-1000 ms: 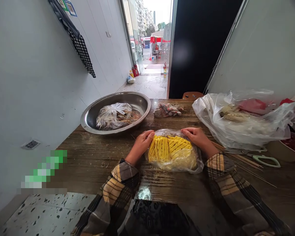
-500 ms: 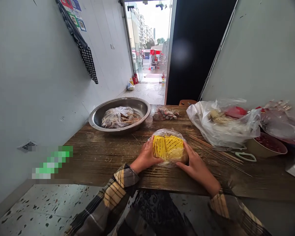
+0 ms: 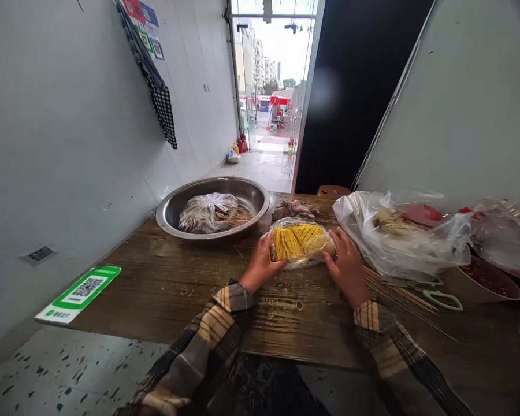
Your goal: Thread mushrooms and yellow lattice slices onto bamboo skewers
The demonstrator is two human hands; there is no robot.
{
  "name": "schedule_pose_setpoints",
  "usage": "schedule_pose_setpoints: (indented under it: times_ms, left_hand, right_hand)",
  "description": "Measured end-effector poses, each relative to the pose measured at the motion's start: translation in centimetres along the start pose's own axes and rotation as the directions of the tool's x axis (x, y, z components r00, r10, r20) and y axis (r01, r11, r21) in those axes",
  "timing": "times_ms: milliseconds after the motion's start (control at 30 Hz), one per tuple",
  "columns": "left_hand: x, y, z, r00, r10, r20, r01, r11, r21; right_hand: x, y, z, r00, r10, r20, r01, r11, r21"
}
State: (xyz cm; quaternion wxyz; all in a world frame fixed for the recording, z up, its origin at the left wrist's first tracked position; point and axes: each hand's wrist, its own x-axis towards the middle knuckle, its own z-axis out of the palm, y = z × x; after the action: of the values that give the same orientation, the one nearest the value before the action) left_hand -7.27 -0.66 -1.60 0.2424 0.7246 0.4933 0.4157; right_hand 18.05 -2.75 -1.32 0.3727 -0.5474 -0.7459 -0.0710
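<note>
While the left hand [image 3: 262, 264] and right hand [image 3: 347, 267] flank a clear bag of yellow food [image 3: 298, 240], fingers spread, it looks soft, slippery, crushable; best cradled from both sides.

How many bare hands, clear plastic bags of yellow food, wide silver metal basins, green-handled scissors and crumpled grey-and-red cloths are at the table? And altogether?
Bare hands: 2 (left hand, right hand)
Clear plastic bag of ridged yellow food: 1
Wide silver metal basin: 1
Green-handled scissors: 1
Crumpled grey-and-red cloth: 1
Total: 6
</note>
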Motion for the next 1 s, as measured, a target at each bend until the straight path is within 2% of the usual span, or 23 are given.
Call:
schedule_pose_setpoints:
  times_ms: [67,133,200,400,467,567,633,700,800,900,1000]
  left_hand:
    - [-1.1,0.2,-0.5,0.999,0.048,0.000,-0.048,0.998,0.048]
    - [-1.9,0.6,-0.9,0.996,0.084,0.006,-0.084,0.992,0.096]
    - [-2.5,1.2,-1.4,0.993,0.115,0.037,-0.119,0.982,0.147]
    - [-3.5,2.3,-2.5,0.951,0.142,0.274,-0.225,0.926,0.302]
    - [-3.7,2.5,-2.6,0.947,0.127,0.293,-0.232,0.906,0.354]
    - [-3.9,2.9,-2.4,0.956,0.136,0.259,-0.237,0.879,0.414]
    - [-4.0,3.3,-2.1,0.946,0.191,0.262,-0.293,0.848,0.441]
    - [-4.0,3.6,-1.7,0.907,0.253,0.336,-0.391,0.804,0.448]
    - [-4.2,4.2,-1.4,0.848,0.271,0.456,-0.479,0.761,0.438]
    - [-4.2,4.5,-1.4,0.844,0.239,0.481,-0.474,0.752,0.458]
    - [-4.2,4.4,-1.7,0.866,0.207,0.456,-0.438,0.755,0.488]
  right_hand:
    - [0.1,-1.6,-0.8,0.991,-0.119,0.054,0.120,0.993,0.002]
    - [0.4,-3.1,-0.9,0.962,-0.217,0.163,0.217,0.976,0.020]
    - [0.5,-3.9,-0.7,0.932,-0.265,0.246,0.264,0.964,0.039]
    - [-1.1,-3.2,-1.1,0.906,-0.254,0.339,0.264,0.964,0.019]
    - [-2.2,-2.8,-1.7,0.880,-0.271,0.391,0.273,0.961,0.051]
    - [-3.8,-2.6,-2.6,0.854,-0.273,0.443,0.248,0.962,0.116]
    - [-4.4,-2.5,-2.8,0.857,-0.260,0.445,0.210,0.965,0.160]
    - [-4.6,-2.3,-2.9,0.871,-0.248,0.425,0.168,0.962,0.216]
    - [-4.6,-1.6,-2.6,0.927,-0.160,0.338,0.069,0.961,0.267]
    - [-4.4,-0.4,-2.0,0.976,0.001,0.217,-0.055,0.969,0.242]
    - [-4.0,0.6,-1.5,0.978,0.126,0.164,-0.158,0.968,0.193]
